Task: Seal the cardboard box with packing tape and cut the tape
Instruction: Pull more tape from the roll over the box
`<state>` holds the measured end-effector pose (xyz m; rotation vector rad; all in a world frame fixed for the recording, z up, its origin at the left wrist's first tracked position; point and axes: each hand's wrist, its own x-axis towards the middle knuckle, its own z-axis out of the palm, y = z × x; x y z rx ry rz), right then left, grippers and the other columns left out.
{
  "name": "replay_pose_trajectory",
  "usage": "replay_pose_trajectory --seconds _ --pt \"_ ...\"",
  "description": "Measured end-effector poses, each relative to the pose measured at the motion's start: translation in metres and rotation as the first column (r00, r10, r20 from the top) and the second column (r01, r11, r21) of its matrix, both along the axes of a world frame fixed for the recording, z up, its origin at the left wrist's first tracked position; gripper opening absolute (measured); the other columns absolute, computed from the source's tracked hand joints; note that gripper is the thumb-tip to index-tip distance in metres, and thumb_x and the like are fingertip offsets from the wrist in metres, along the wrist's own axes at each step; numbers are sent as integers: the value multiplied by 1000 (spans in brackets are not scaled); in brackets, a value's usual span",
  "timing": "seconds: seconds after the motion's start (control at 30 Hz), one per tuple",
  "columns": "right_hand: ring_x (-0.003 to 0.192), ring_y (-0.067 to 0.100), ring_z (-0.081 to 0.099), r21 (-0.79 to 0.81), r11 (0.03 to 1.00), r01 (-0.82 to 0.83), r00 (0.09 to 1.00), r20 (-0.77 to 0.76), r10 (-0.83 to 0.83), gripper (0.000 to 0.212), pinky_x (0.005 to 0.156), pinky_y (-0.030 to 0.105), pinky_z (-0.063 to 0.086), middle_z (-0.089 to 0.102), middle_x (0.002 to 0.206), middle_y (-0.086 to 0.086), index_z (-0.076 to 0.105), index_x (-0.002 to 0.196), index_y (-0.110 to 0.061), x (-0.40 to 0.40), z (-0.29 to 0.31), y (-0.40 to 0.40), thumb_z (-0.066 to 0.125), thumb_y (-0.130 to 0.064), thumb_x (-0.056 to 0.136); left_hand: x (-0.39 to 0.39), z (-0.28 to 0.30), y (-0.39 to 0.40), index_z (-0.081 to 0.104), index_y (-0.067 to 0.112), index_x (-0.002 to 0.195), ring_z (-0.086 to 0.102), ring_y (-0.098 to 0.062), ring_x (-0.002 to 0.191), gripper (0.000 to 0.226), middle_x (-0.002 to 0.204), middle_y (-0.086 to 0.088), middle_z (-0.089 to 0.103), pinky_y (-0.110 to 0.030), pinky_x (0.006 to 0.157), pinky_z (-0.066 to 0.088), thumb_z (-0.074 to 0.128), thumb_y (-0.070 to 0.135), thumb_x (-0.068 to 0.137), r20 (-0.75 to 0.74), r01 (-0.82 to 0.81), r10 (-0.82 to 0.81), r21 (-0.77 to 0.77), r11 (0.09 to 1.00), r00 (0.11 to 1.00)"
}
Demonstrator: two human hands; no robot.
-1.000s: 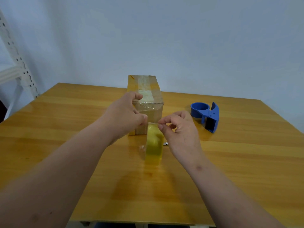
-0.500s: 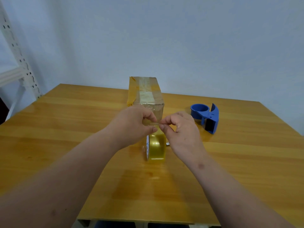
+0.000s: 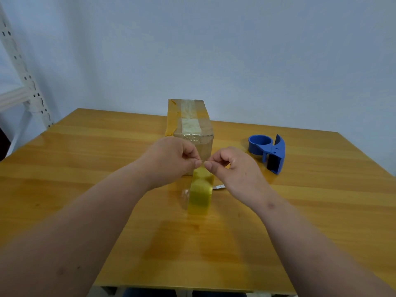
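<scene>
A brown cardboard box (image 3: 192,123) stands upright at the middle of the table, with clear and yellow tape across its top and left edge. A yellowish roll of packing tape (image 3: 200,196) stands on edge just in front of it. A strip of tape (image 3: 202,174) rises from the roll to my fingertips. My left hand (image 3: 171,159) and my right hand (image 3: 233,168) both pinch the strip's free end, a little above the roll and in front of the box's near face.
A blue tape dispenser (image 3: 269,152) lies to the right of the box. A small metal tip (image 3: 219,186) shows on the wooden table (image 3: 85,179) behind my right hand. A white slotted rack (image 3: 23,82) stands at the far left.
My left hand left the box and joined the right at the tape end. Both hands have pulled a strip up from the roll, which stays on the table.
</scene>
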<state>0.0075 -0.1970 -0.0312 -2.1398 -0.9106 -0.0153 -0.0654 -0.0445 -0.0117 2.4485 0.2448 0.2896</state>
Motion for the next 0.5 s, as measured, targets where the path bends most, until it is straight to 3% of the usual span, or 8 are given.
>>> replay_pose_trajectory --seconds 0.13,0.23,0.3,0.4,0.5 --pt "55 2 43 97 995 40 974 -224 -17 20 52 10 38 55 67 -5 66 79 -14 2 -2 -3 66 -32 87 0 -5 3 69 21 74 58 -9 70 13 79 0 71 -22 63 46 64 27 85 -11 7 -8 -148 989 1000" --pt "49 -2 42 85 996 33 967 -253 -11 19 48 9 37 49 60 -9 65 81 -15 3 -5 -2 60 -30 91 1 -9 5 71 20 75 60 -13 76 14 83 -5 71 -27 69 49 65 27 85 0 -19 20 -253 967 1000" --pt "48 -1 41 85 996 28 966 -259 -5 19 47 10 36 48 59 -9 63 81 -17 3 -7 -1 56 -29 93 3 -11 7 75 24 87 64 -8 87 11 90 3 74 -24 76 50 65 27 85 38 -39 53 -309 950 998" --pt "56 0 44 134 990 45 963 -269 -8 20 54 13 39 56 68 -2 64 80 -19 3 -8 -1 55 -30 94 5 -15 11 61 37 122 57 2 110 42 118 14 66 -21 93 44 69 27 83 23 19 -10 -439 898 1000" --pt "60 -3 49 182 979 92 966 -257 -43 20 57 11 41 65 76 2 65 76 -23 2 -10 2 57 -28 93 10 -25 12 38 42 140 47 -9 126 76 139 11 49 -34 104 39 76 29 75 -114 31 -99 -492 870 989"
